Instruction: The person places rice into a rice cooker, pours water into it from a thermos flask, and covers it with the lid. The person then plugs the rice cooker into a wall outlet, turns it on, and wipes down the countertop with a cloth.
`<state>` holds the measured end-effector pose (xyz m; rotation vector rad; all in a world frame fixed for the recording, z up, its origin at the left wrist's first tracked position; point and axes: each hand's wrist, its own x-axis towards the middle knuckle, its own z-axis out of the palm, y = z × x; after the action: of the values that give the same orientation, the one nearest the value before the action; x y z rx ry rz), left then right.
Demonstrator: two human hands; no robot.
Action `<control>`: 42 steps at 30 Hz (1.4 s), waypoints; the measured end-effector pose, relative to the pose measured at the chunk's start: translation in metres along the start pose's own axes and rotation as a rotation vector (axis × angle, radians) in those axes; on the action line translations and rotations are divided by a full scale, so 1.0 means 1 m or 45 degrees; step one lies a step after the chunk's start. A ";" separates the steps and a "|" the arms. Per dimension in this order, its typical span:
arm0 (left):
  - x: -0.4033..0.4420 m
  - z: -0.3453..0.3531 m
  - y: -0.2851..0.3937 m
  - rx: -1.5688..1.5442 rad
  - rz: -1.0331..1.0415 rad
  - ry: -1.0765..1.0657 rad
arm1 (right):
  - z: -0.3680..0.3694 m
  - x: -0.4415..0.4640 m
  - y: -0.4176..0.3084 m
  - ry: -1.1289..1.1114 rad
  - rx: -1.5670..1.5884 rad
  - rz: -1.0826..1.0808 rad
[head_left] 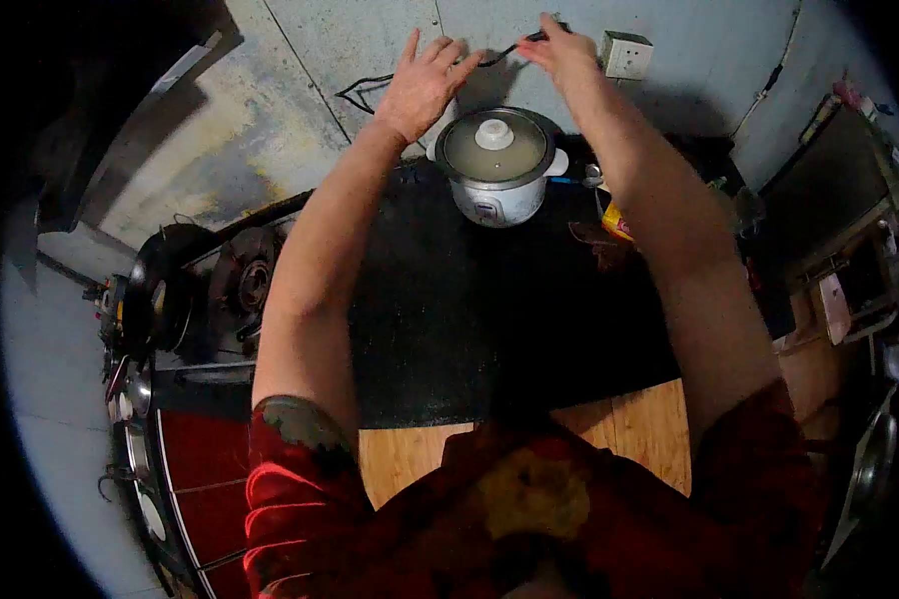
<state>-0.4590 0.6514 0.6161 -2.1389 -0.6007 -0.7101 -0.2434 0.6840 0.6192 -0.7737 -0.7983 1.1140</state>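
A white rice cooker (497, 198) with a glass lid (469, 150) on it stands at the back of the black counter. My left hand (425, 92) is raised above its left side, fingers stretched and spread against the wall. A black power cord (358, 85) loops out to the left and runs behind this hand. Up to the right, the cord reaches my right hand (567, 62), whose fingers are closed on its dark end. That end is partly hidden by the fingers. Just right of this hand, a white wall socket (626, 56) is mounted.
A gas stove burner (245, 280) and a dark pan (160, 285) lie to the left. A yellow packet (614, 220) and a brown item (596, 238) sit near my right forearm. The black counter (420, 329) spans the middle, with red cabinets (205, 454) below left.
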 end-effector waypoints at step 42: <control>-0.242 -0.038 0.219 -2.418 -3.047 0.320 | -0.187 0.078 0.043 0.497 -1.533 -0.333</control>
<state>-0.5108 0.4510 0.3612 0.1518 1.0248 1.1854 -0.0839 0.7447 0.5011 -1.7484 -1.1689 0.1194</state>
